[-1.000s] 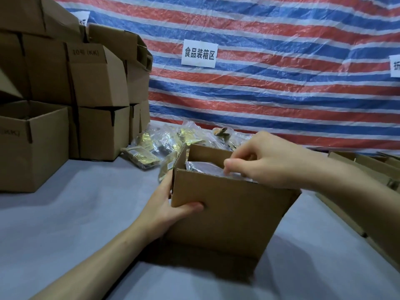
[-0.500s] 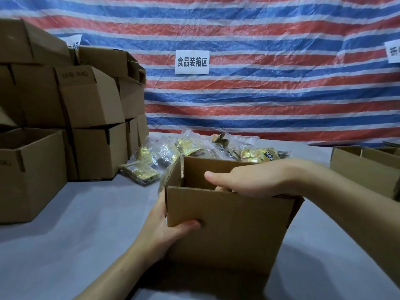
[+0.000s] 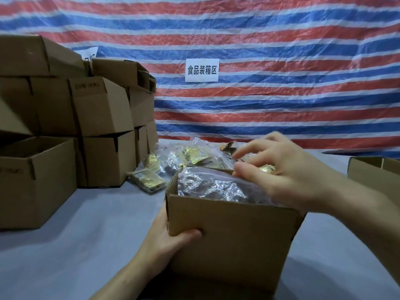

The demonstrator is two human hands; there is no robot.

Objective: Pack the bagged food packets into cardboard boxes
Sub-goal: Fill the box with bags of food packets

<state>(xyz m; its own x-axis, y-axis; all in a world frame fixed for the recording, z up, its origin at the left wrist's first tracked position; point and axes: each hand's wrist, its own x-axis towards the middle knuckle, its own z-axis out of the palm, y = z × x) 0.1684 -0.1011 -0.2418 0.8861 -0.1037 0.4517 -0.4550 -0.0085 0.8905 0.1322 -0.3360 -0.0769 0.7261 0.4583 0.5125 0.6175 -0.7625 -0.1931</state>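
Your left hand (image 3: 171, 241) grips the open cardboard box (image 3: 229, 239) at 6 o'clock, a clear bag of packets (image 3: 212, 187) inside. Your right hand (image 3: 281, 176) curls, blurred, over its far rim. Pinching or not, can't tell.

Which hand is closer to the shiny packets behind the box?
Right. The right hand hovers at the far edge of the box, by the packets; the left hand grips its near corner.

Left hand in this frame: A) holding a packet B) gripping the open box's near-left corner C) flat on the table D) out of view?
B: the left hand wraps the near-left corner of the cardboard box, with its thumb pressed on the front wall.
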